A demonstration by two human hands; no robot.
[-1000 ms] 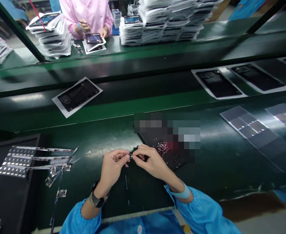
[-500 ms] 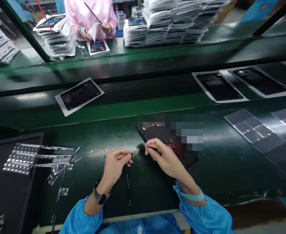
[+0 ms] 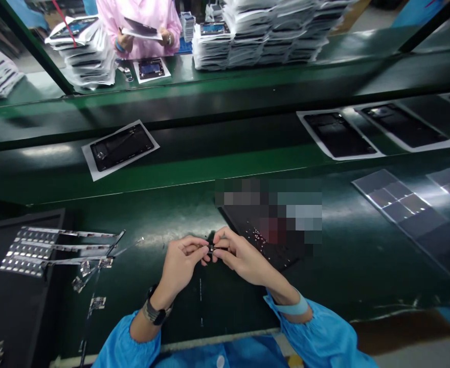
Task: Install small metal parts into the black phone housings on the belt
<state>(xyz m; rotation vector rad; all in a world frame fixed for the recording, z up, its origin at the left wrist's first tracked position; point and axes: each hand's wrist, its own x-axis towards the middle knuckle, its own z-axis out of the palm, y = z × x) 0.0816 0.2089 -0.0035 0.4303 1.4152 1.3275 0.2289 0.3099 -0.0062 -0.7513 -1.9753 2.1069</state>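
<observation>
My left hand [image 3: 182,259] is closed in a pinch on a small electronic part [image 3: 210,248] with pale, shiny spots. Against it from the right come the fingertips of my right hand [image 3: 246,258], pinched together on a small dark piece, mostly hidden by the fingers. The two hands meet above the green bench [image 3: 163,312]. Just right of my right hand lies a black slab [image 3: 236,214] bearing small red and white bits, partly pixelated. A thin strip [image 3: 201,296] lies on the bench below the hands.
To the left, a black tray [image 3: 14,306] carries strips of small parts [image 3: 29,250], with small circuit boards [image 3: 98,302] beside it. Black panels on white sheets [image 3: 121,148] lie on the belt. Clear film sheets [image 3: 391,197] are at right. Across stands a person in pink [image 3: 148,15].
My right hand has moved left and its fingertips now meet my left hand's at the small part. The person across has lifted a dark panel on a white sheet.
</observation>
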